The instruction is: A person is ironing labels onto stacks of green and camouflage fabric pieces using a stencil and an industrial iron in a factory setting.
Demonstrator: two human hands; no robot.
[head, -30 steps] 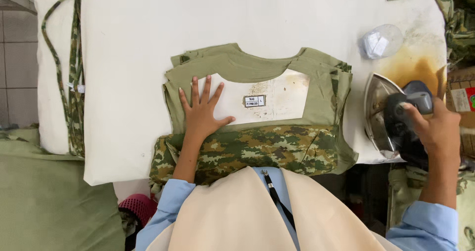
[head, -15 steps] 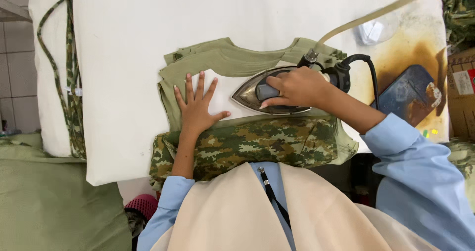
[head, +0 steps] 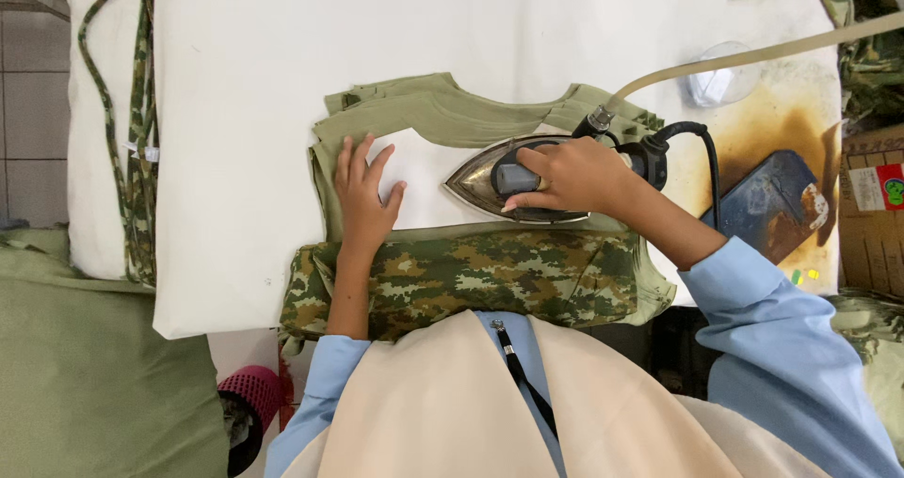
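Two hands: left hand flattens one garment, right hand grips one iron.

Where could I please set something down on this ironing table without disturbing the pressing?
The white pad lies bare above the olive garment, and also left of it, beside the left hand. The right side is crowded: the right hand grips the iron, with its hose, the dark iron rest and scorch stains.

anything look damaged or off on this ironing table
Yes: the white table cover has a large brown scorch stain at its right end, around the dark iron rest. The right hand grips the iron; the left hand lies flat on the olive garment.
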